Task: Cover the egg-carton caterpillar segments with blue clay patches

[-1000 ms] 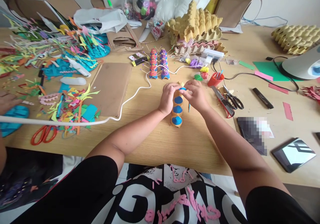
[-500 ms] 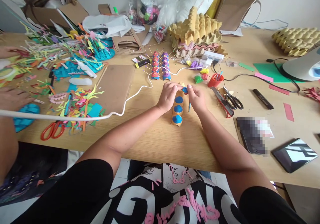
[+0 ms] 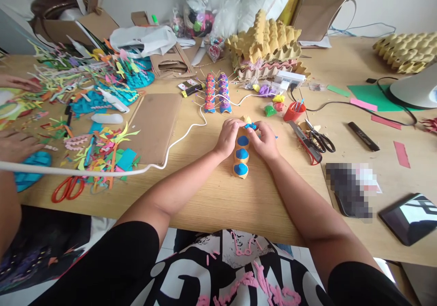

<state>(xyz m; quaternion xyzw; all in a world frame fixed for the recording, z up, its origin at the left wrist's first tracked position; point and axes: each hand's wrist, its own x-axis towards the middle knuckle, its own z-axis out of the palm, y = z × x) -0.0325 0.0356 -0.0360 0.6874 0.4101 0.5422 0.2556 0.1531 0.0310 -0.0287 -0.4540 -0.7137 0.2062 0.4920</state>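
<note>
An egg-carton strip (image 3: 241,162) stands upright on the table in front of me, its bumps capped with blue clay. My left hand (image 3: 228,137) is closed at the far end of the strip, fingertips against a ragged piece of blue clay (image 3: 251,126). My right hand (image 3: 262,140) pinches the same clay from the other side with thumb and fingers. A thin blue tool (image 3: 276,137) pokes out beside my right hand; its other end is hidden. Behind my hands stand a red strip (image 3: 210,93) and a purple strip (image 3: 224,93) with thin sticks.
Right of my hands are a red cup (image 3: 294,111), a cutter (image 3: 305,144) and scissors (image 3: 319,135). A white cable (image 3: 186,127) crosses the left side near cardboard (image 3: 155,124). Another person's hand (image 3: 18,144) rests at far left. Egg trays (image 3: 266,42) are stacked behind.
The blue clay between my hands now looks ragged. My right hand has shifted slightly left and down, and the thin blue tool beside it now points right. The view has shifted slightly.
</note>
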